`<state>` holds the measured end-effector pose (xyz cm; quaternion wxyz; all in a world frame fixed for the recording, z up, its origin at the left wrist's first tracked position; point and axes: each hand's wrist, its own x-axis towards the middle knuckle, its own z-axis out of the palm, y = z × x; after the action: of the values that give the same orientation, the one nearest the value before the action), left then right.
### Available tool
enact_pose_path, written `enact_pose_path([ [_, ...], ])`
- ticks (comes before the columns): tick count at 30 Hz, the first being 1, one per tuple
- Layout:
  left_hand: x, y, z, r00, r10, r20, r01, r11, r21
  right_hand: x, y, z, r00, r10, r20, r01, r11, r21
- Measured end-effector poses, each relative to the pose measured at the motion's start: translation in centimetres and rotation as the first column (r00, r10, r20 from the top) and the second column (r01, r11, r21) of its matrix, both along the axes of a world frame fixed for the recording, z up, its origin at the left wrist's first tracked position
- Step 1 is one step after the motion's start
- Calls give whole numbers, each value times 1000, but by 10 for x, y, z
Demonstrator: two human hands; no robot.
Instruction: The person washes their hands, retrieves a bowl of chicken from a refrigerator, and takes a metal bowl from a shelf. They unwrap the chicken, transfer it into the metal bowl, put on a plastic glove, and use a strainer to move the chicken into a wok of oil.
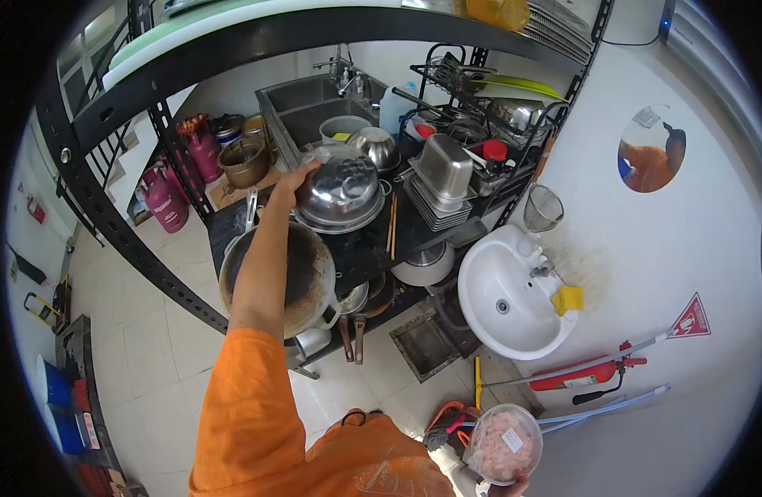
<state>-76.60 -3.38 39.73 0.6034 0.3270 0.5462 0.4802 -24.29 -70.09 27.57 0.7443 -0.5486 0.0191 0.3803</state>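
Tiled kitchen corner, white walls, black worktop (360, 253) crammed w/ metalware, white washbasin (473, 269) on the wall at right, and here's the action: L hand (296, 184) is out over the worktop, at the near-left edge of a shiny domed metal bowl (341, 189), looks upside down, w/ a wider rim below it. Fingers seem to touch it, but can't tell if they're clamped on or just resting; the tips are lost against the shine. Big pan (305, 258) sits just under that forearm, chopsticks (392, 219) lie to the bowl's right. Bowl should be stiff, fairly light for its width, prob. slick on the curve if wet, so the rim's the better hold, not the dome. Meanwhile, R hand (515, 487), mostly cut off at the bottom of the view, is closed on the lower edge of a clear round tub (537, 439), held up near the body, L hand well apart from it. Pink pieces (497, 455) inside, prob. raw meat, w/ a white label (512, 439) on top. Tub's likely thin, bendy plastic w/ real weight in it; squeeze hard and the wall may give, so a palm underneath + thumb at the rim is safest.
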Motion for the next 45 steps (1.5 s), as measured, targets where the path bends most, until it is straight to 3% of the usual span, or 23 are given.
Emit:
enact_pose_path([
  [1, -9, 18, -15, 999, -12, 37, 10, 999, 47, 0, 2, -1, 1000, 5, 19, -5, 1000, -3],
  [2, 0, 9, -1, 997, 74, -2, -74, 992, 100, 0, 3, -4, 999, 9, 38, -9, 1000, -5],
  [5, 24, -23, 58, 989, 33, 144, -52, 991, 127, 5, 6, -15, 1000, -17, 11, 17, 1000, -21],
  [7, 36, -46, 86, 942, -101, 319, 20, 969, 247, 4, 6, -19, 998, -57, 8, 58, 993, -107],
  [11, 66, -102, 115, 737, -343, 583, 24, 875, 484, 9, -7, -37, 997, -3, -75, 9, 997, 78],
  [12, 72, -107, 112, 634, -473, 611, 53, 815, 577, 1, -5, -25, 1000, -1, -27, 2, 998, 55],
  [13, 89, -107, 110, 410, -736, 538, 136, 633, 762, -3, -6, -22, 999, 23, -36, -20, 997, 78],
  [14, 116, -101, 111, 24, -959, 283, 211, 281, 936, -4, -8, -21, 998, 47, -45, -42, 994, 98],
  [15, 138, -110, 110, -212, -971, 111, 204, 67, 977, -4, -13, -21, 996, 70, -51, -64, 992, 113],
  [16, 150, -131, 105, -265, -963, 44, 198, -9, 980, -4, -20, -24, 997, 79, -4, -79, 996, 32],
  [19, 180, -174, 102, -210, -967, 144, 216, 98, 971, -13, -40, -24, 976, -61, -208, 80, 993, 82],
  [21, 200, -196, 97, -147, -966, 213, 253, 171, 952, -21, -60, -20, 987, -81, -142, 87, 996, 36],
  [23, 229, -218, 95, -81, -963, 256, 299, 222, 928, -35, -80, -7, 970, -119, -213, 138, 987, 77],
  [27, 311, -277, 101, -20, -968, 250, 472, 212, 856, -76, -137, 2, 906, -343, -247, 375, 922, 94],
  [29, 364, -320, 107, -83, -979, 184, 563, 107, 820, -113, -155, 27, 797, -535, -280, 572, 818, 63],
  [33, 462, -447, 104, -351, -937, -2, 635, -239, 735, -169, -240, 0, 575, -787, -226, 813, 581, 45],
  [37, 513, -658, 100, -635, -731, -251, 543, -653, 528, -209, -362, 26, 317, -934, -162, 947, 321, -1],
  [38, 518, -709, 96, -673, -630, -389, 451, -765, 459, -221, -397, 21, 243, -958, -155, 968, 250, -28],
  [39, 519, -767, 96, -682, -506, -528, 349, -860, 373, -238, -437, 17, 166, -973, -160, 983, 176, -48],
  [42, 503, -894, 57, -646, -287, -708, 129, -954, 269, -313, -519, -11, -26, -993, -113, 998, -19, -55],
  [45, 517, -1004, 27, -456, -97, -884, -118, -979, 168, -353, -566, -26, -256, -964, -69, 965, -251, -72],
])
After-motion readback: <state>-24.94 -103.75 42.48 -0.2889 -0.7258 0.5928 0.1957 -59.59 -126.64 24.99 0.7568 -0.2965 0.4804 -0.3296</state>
